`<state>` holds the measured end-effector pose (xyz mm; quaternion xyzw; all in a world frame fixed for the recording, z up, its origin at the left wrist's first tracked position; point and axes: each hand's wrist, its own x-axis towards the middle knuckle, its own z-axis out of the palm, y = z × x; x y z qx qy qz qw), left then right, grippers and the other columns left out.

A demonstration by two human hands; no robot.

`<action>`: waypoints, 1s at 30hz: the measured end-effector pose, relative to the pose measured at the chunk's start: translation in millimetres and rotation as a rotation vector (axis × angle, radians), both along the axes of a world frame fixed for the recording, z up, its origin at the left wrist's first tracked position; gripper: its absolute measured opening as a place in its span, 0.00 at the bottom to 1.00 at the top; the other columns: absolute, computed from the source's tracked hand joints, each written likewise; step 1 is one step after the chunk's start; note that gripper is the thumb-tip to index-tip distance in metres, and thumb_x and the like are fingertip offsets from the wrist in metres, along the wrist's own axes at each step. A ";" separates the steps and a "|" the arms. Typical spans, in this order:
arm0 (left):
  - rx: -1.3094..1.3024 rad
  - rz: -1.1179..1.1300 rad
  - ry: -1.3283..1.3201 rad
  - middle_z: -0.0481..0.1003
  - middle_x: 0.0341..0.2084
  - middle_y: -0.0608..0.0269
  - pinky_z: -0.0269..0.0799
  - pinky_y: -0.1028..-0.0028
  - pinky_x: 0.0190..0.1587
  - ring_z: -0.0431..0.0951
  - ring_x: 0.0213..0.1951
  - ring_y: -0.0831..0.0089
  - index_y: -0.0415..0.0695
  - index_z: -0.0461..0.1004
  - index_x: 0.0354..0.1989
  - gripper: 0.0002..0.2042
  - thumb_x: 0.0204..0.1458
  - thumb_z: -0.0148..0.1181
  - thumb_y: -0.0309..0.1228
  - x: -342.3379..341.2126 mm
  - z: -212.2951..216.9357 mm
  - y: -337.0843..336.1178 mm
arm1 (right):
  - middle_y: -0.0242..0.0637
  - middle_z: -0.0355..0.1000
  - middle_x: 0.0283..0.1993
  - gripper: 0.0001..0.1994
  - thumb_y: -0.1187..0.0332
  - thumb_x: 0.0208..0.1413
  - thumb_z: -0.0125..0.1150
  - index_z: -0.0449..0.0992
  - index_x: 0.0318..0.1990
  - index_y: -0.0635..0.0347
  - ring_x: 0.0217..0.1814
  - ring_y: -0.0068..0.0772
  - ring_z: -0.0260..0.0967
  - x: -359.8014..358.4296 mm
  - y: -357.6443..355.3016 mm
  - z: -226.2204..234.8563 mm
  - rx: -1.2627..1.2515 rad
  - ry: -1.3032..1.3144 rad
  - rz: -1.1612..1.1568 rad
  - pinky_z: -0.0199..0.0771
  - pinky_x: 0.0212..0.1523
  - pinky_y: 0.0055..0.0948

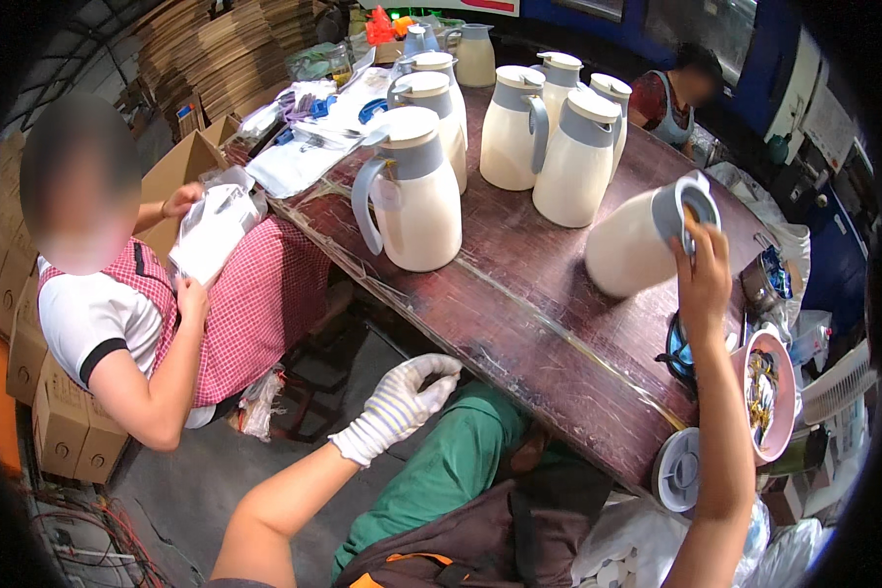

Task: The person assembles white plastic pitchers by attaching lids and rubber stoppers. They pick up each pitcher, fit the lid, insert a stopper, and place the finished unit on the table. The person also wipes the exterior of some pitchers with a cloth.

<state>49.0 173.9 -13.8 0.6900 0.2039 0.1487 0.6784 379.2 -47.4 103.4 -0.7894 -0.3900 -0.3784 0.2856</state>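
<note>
My right hand [704,279] is bare and grips the grey collar of a cream jug body [637,245], which lies tilted on its side on the dark wooden table [529,314]. My left hand [402,397] wears a white knit glove and hangs below the table's near edge, over my green-clad knee, fingers curled around nothing. Several upright cream jugs with grey lids stand on the table, the nearest one [412,196] to the left of the tilted one.
A seated person in a red checked apron [255,304] at the left holds white packets [211,230]. Another person [671,98] sits at the far side. A pink bowl of small metal parts [769,397], a round white lid [678,470], and cardboard boxes [69,421] lie around.
</note>
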 end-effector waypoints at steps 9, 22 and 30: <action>0.011 -0.679 -0.061 0.65 0.59 0.58 0.61 0.70 0.61 0.63 0.59 0.72 0.42 0.57 0.66 0.30 0.55 0.59 0.30 26.7 30.8 -75.0 | 0.32 0.71 0.32 0.13 0.71 0.39 0.67 0.81 0.36 0.47 0.20 0.28 0.63 -256.0 -140.6 -62.7 -0.027 0.173 0.747 0.58 0.18 0.26; -0.257 -0.382 0.297 0.69 0.18 0.75 0.58 0.82 0.19 0.63 0.16 0.86 0.43 0.76 0.38 0.10 0.54 0.63 0.35 7.1 33.7 -124.2 | 0.52 0.71 0.50 0.16 0.62 0.58 0.53 0.72 0.49 0.64 0.47 0.57 0.70 -376.8 -391.2 -346.1 -0.264 1.178 -0.780 0.70 0.48 0.45; -0.291 -0.299 0.259 0.69 0.16 0.72 0.57 0.81 0.17 0.64 0.14 0.85 0.42 0.74 0.35 0.09 0.54 0.64 0.34 10.2 32.6 -142.9 | 0.43 0.67 0.59 0.23 0.52 0.53 0.56 0.72 0.54 0.51 0.60 0.38 0.64 -430.9 -391.9 -452.4 -1.083 1.449 -0.858 0.59 0.60 0.51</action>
